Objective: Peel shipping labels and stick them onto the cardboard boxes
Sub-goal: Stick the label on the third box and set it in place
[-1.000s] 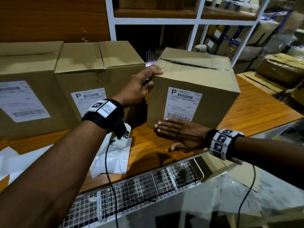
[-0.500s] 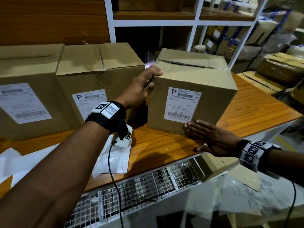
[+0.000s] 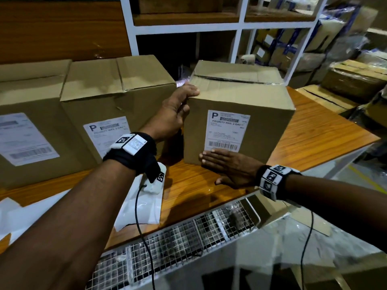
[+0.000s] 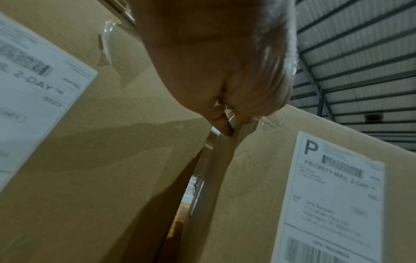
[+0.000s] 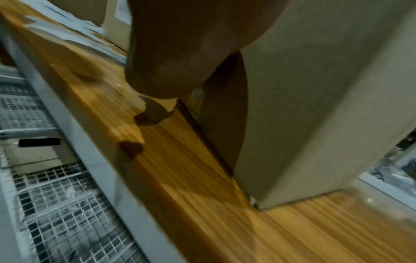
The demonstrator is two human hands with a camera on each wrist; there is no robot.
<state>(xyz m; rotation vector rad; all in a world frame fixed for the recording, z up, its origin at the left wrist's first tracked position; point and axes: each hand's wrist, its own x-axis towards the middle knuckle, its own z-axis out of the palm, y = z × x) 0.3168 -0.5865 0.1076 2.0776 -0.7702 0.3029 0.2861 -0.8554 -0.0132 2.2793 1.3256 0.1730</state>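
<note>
The rightmost cardboard box (image 3: 266,105) stands on the wooden table (image 3: 314,139), with a white Priority Mail label (image 3: 227,130) stuck on its front. My left hand (image 3: 185,105) grips its top left corner, thumb on the top edge and fingers round the side. In the left wrist view the fingers (image 4: 221,122) curl into the gap beside that box (image 4: 258,178). My right hand (image 3: 217,164) lies flat with straight fingers on the box front, just under the label's bottom edge. The right wrist view shows the palm (image 5: 180,53) against the box (image 5: 315,89).
Two more labelled boxes (image 3: 117,95) (image 3: 31,114) stand to the left, the nearer one close to the held box. White backing sheets (image 3: 142,208) lie on the table front. A wire basket (image 3: 178,243) hangs below the table edge. Shelves (image 3: 240,26) and stacked parcels (image 3: 356,80) stand behind and right.
My right hand slid right along the box's lower front, then came back left under the label. The left hand has kept its grip on the corner.
</note>
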